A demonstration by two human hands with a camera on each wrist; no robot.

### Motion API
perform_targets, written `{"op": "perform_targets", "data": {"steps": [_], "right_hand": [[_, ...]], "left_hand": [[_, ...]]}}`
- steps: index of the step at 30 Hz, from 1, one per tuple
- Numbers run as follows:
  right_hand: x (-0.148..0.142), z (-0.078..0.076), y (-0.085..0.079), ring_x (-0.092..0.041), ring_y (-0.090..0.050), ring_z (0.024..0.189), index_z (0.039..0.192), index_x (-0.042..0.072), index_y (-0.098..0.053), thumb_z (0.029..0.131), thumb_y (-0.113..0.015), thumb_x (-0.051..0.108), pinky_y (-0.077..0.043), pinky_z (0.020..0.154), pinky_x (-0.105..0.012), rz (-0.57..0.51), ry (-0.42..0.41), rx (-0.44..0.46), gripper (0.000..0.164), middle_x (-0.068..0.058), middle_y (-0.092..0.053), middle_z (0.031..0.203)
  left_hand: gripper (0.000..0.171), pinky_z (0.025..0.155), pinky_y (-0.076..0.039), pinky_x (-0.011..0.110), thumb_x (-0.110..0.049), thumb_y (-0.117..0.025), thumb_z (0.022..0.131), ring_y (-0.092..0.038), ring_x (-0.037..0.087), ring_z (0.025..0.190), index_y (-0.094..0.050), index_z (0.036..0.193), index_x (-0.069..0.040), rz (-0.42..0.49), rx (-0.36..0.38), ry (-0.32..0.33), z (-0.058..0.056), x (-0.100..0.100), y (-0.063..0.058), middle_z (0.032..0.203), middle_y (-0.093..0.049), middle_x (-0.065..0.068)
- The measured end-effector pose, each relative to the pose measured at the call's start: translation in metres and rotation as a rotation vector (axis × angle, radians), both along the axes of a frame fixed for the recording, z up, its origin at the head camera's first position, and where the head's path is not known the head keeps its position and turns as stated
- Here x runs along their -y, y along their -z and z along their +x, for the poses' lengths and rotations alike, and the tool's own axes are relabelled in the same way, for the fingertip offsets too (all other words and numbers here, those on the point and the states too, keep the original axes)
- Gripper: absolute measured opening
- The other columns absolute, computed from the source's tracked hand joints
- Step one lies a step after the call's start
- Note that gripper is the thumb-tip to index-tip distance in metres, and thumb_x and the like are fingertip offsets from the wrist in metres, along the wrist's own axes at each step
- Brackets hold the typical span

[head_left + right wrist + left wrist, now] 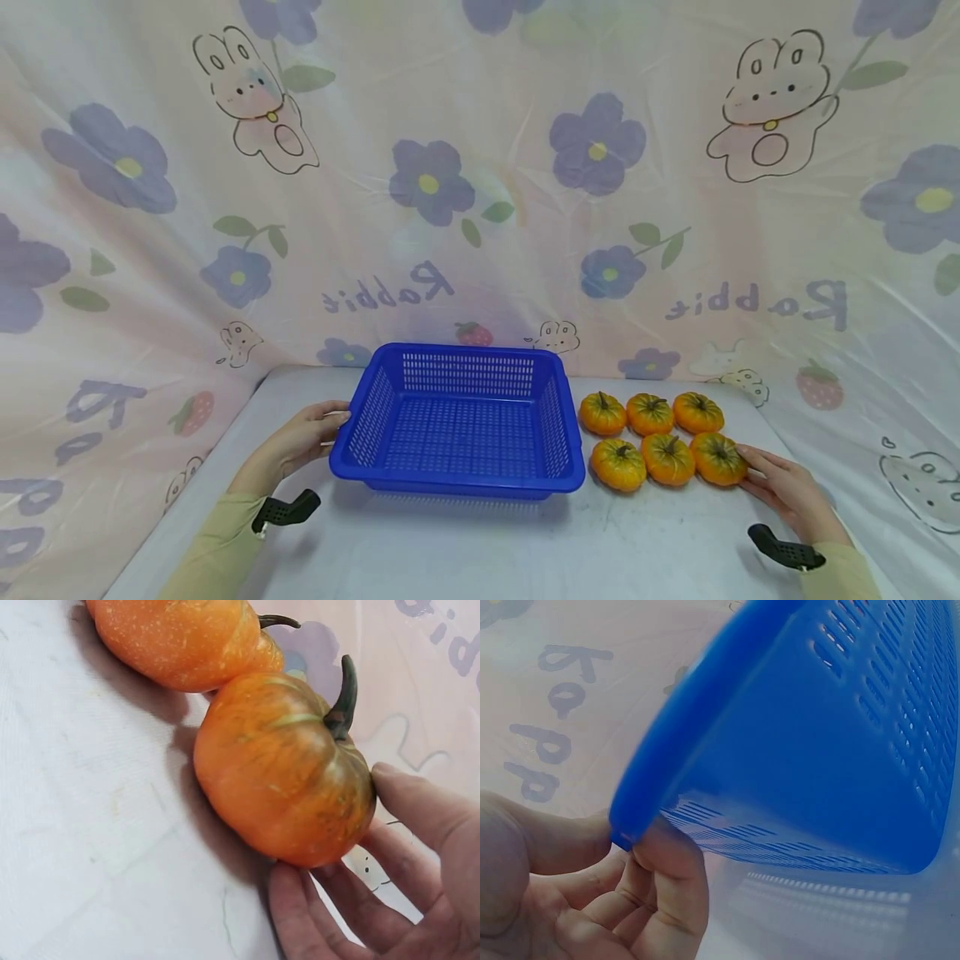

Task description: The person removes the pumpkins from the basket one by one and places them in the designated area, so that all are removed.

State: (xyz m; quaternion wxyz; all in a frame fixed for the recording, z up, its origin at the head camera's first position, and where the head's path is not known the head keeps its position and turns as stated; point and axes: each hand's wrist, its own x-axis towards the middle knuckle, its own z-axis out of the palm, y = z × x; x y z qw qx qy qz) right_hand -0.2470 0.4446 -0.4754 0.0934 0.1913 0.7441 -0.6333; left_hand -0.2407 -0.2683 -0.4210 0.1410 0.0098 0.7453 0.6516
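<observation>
A blue plastic basket [457, 483] with slotted walls stands upright on the table. My left hand [303, 437] pinches its left rim, the thumb [574, 844] on the outside and the fingers curled beneath the lip. To the right of the basket, several small orange pumpkins [668, 459] with dark stems sit in two rows. My right hand [787, 487] holds the right end of the front row's rightmost pumpkin [281, 772]. In the right wrist view, the thumb lies against its side near the stem and the fingertips are at its lower edge.
A white-covered table [465, 550] lies beneath everything. Behind and at the sides hangs a pale curtain [510, 250] printed with rabbits and purple flowers, close to the table's back edge. Black wrist mounts [285, 510] sit on both sleeves.
</observation>
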Motion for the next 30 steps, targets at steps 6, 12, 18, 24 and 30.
{"op": "perform_targets", "data": {"steps": [6, 12, 18, 24, 30], "right_hand": [[-0.002, 0.003, -0.001, -0.044, -0.019, 0.135, 0.15, -0.003, -0.008, 0.098, -0.045, 0.048, -0.053, 0.081, -0.029, 0.006, -0.004, -0.006, 0.082, -0.03, -0.002, 0.153], [-0.005, 0.007, -0.002, -0.044, -0.024, 0.133, 0.15, -0.003, -0.008, 0.099, -0.038, 0.05, -0.052, 0.083, -0.029, 0.006, 0.002, 0.003, 0.08, -0.03, -0.005, 0.153], [-0.01, 0.01, -0.007, -0.031, -0.048, 0.116, 0.151, -0.002, -0.005, 0.103, -0.03, 0.045, -0.051, 0.087, -0.031, 0.033, -0.043, -0.013, 0.072, -0.03, -0.006, 0.153], [-0.016, 0.013, -0.011, 0.004, -0.057, 0.085, 0.149, -0.007, -0.009, 0.103, -0.03, 0.043, -0.051, 0.086, -0.031, 0.033, -0.072, -0.072, 0.071, -0.031, -0.029, 0.144], [-0.022, 0.017, -0.02, 0.004, -0.059, 0.083, 0.147, -0.012, -0.012, 0.103, -0.034, 0.041, -0.053, 0.082, -0.029, 0.019, -0.092, -0.129, 0.072, 0.009, -0.06, 0.105]], "left_hand": [[0.043, 0.081, -0.053, 0.038, -0.015, -0.043, 0.103, -0.063, 0.025, 0.093, -0.034, 0.139, 0.007, -0.004, 0.0, -0.006, -0.001, -0.001, 0.002, 0.109, -0.062, 0.016], [0.043, 0.08, -0.054, 0.037, -0.015, -0.041, 0.104, -0.063, 0.024, 0.093, -0.034, 0.14, 0.007, -0.001, 0.0, -0.004, -0.001, 0.0, 0.002, 0.109, -0.062, 0.015], [0.044, 0.08, -0.054, 0.036, -0.017, -0.043, 0.103, -0.063, 0.024, 0.092, -0.034, 0.139, 0.008, -0.007, -0.017, -0.004, 0.0, 0.0, 0.001, 0.11, -0.062, 0.015], [0.048, 0.081, -0.053, 0.035, -0.021, -0.047, 0.102, -0.062, 0.023, 0.094, -0.035, 0.139, 0.008, -0.014, -0.015, -0.025, 0.0, 0.002, 0.003, 0.111, -0.062, 0.013], [0.045, 0.084, -0.052, 0.036, -0.02, -0.045, 0.103, -0.061, 0.022, 0.095, -0.038, 0.137, 0.008, 0.017, 0.002, -0.036, 0.0, 0.006, 0.003, 0.109, -0.06, 0.011]]}}
